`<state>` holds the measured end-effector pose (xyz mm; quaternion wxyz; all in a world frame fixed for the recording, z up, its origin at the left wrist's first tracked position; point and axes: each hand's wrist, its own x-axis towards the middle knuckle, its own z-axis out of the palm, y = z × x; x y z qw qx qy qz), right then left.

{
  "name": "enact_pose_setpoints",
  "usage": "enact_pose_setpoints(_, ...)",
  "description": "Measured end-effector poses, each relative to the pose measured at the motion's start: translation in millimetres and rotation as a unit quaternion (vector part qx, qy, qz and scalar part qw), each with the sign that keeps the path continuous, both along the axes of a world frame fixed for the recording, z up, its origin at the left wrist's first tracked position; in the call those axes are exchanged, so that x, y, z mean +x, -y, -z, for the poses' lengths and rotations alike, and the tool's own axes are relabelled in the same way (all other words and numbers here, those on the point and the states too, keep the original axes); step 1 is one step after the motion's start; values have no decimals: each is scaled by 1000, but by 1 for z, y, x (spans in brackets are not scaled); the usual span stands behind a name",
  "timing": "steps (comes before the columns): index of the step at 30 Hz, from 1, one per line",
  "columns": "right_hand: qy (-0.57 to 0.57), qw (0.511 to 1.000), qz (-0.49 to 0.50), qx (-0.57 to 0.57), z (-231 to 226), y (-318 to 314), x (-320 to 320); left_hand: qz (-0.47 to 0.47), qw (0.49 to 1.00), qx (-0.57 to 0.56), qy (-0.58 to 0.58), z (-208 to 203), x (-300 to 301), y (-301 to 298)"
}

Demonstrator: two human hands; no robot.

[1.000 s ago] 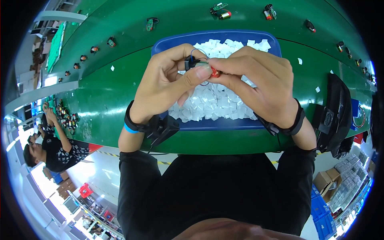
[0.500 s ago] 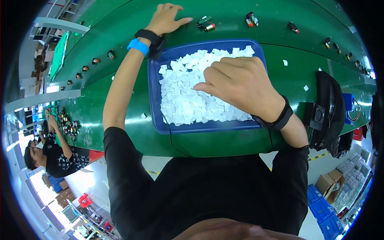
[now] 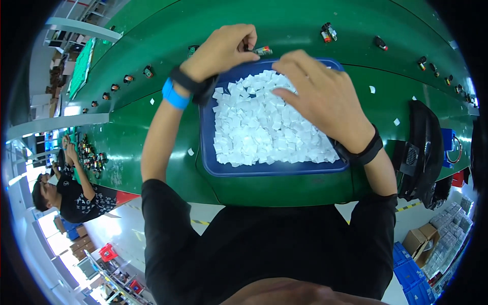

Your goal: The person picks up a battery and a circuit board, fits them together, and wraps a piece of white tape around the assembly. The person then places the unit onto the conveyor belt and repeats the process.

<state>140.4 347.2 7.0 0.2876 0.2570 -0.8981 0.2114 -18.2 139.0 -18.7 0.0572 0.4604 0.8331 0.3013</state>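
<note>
Head view. We see a blue tray on a green belt, its near rim close to the belt's near edge and its far rim under our hands. The tray is filled almost wall to wall with small white squares; a narrow strip of bare blue floor shows along the left wall. To the left of the tray the belt is open, with a few stray white squares on it. Beyond the tray the belt is also open up to a scattered row of small parts lying well apart from each other. To the right, a black bag lies at the belt's near edge, near the tray but not touching it.

Our left hand is over the far left corner of the tray, past its rim. Its thumb and fingers are pressed together on the end of a small cylinder part with a red and silver body, which sits just beyond the far rim of the tray. A blue wristband and a black strap sit on that wrist.

Our right hand hovers above the far right half of the tray, over the white squares. Its fingers are curled downward and loosely spread; we cannot tell whether the fingertips touch or pinch a square.

A second person works at the far left, well apart from us.
</note>
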Motion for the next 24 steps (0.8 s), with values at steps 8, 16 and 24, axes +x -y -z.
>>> enact_pose_setpoints(8, -24, 998, -42, 47, 7, 0, 0, -89, 987, 113, -73, -34, 115, 5)
enact_pose_setpoints(16, -130, 984, -119, 14, -13, -3, 0, -128, 941, 288, 125, -40, 122, 20)
enact_pose_setpoints(24, -87, 989, -120, -19, -6, 5, 5, -126, 800, 296, 506, -41, 122, 25)
